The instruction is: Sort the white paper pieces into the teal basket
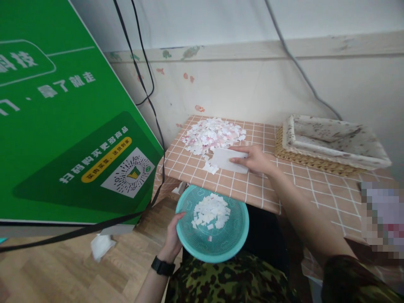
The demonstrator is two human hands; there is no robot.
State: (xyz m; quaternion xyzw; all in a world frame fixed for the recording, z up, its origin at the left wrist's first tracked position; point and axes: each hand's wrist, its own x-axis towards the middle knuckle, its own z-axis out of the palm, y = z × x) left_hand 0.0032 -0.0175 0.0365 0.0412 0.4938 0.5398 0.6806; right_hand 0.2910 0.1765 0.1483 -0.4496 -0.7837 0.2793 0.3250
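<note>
My left hand (174, 235) grips the left rim of a round teal plastic colander (233, 240), held just below the table's front edge. Inside the colander lies a heap of small white paper scraps (213, 210). Over the table, my right hand (252, 158) pinches a flat white card (225, 160) between thumb and fingers. The card's left end touches a few loose scraps beside a larger pile of torn white and pinkish paper (213, 132) at the back left of the table.
A checked brown cloth covers the table (303, 189). At the right stands a fabric-lined wicker basket (334, 145). A large green sign panel (78, 126) rises at the left, with a black strap (160, 130) hanging beside it. A white crumpled item (102, 246) lies on the floor.
</note>
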